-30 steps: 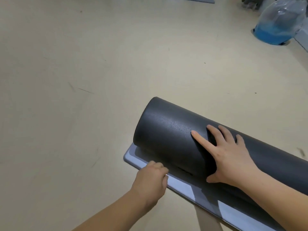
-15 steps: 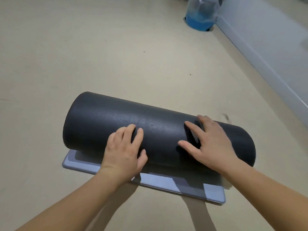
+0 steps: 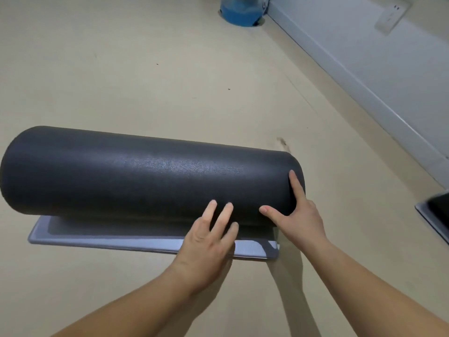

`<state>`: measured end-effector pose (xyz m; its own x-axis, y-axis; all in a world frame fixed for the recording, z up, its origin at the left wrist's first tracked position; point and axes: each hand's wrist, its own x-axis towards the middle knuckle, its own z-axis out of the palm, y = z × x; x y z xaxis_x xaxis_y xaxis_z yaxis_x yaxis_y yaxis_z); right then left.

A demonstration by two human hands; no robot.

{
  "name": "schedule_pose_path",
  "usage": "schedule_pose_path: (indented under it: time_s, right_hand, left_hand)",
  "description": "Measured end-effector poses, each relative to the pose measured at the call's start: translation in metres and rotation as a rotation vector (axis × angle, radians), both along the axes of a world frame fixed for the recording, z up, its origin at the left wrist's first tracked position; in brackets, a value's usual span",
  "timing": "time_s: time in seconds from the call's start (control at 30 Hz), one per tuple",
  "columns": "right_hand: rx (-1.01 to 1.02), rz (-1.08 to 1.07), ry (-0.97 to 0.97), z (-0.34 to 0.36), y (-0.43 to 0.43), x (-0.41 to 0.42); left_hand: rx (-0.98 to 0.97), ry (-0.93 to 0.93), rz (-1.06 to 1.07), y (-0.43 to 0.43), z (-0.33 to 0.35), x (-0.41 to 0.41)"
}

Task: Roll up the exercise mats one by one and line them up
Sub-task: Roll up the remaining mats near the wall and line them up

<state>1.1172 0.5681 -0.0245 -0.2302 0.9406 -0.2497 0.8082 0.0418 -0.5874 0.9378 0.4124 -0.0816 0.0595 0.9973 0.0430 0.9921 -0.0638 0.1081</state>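
Fat charcoal mat (image 3: 145, 176), pebbled foam, lies rolled across mid-frame, its grey-edged flap (image 3: 255, 248) flat on the scuffed beige floor (image 3: 121, 69). The left hand (image 3: 209, 239) and right hand (image 3: 300, 217), fingers straight and spread, press its lower right end. White wall (image 3: 364, 57) upper right.

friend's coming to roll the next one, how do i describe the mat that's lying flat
Start at the pale wall on the right and follow its baseboard toward the camera to the view's right edge. There a corner of a flat mat lies on the beige floor. Unlike the big dark roll at centre, it lies flat, black on top with a grey border.
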Motion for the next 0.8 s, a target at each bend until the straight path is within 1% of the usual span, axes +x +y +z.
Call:
schedule_pose_path:
  time_s: [0.07, 0.1, 0.2, 0.27, 0.37, 0.53, 0.67, 0.7, 0.73, 0.8]
  right_hand:
    - [0.010, -0.001, -0.024, -0.002, 0.001, 0.000]
    - [0.016, -0.005, -0.036, -0.002, 0.001, -0.002]
    - [0.055, -0.033, -0.074, -0.008, 0.001, -0.004]
    - [0.083, -0.059, -0.089, -0.011, 0.000, -0.005]
    - [0.104, -0.081, -0.089, -0.014, -0.003, -0.012]
    - [0.106, -0.097, -0.059, -0.027, -0.019, -0.028]
    - [0.067, -0.087, -0.066, -0.025, -0.015, -0.027]
    - [0.060, -0.081, -0.074, -0.024, -0.015, -0.026]
    - [0.058, -0.074, -0.084, -0.023, -0.016, -0.025]
    - [0.052, -0.064, -0.092, -0.020, -0.018, -0.024]
  left_hand:
    - [-0.045, 0.094, -0.176, -0.016, -0.023, -0.011]
    - [-0.099, 0.090, -0.194, -0.026, -0.032, -0.013]
    - [-0.287, -0.064, 0.006, -0.042, -0.039, -0.001]
    - [-0.370, -0.158, 0.077, -0.041, -0.032, 0.004]
    - [-0.399, -0.205, 0.080, -0.036, -0.016, -0.002]
    - [-0.507, -0.196, 0.083, -0.036, -0.009, -0.004]
    - [-0.599, -0.192, 0.031, -0.029, 0.000, -0.014]
    - [-0.555, -0.216, 0.013, -0.024, 0.008, -0.016]
    - [-0.439, -0.239, 0.006, -0.015, 0.018, -0.019]
    - [-0.025, -0.232, -0.012, 0.009, 0.044, -0.033]
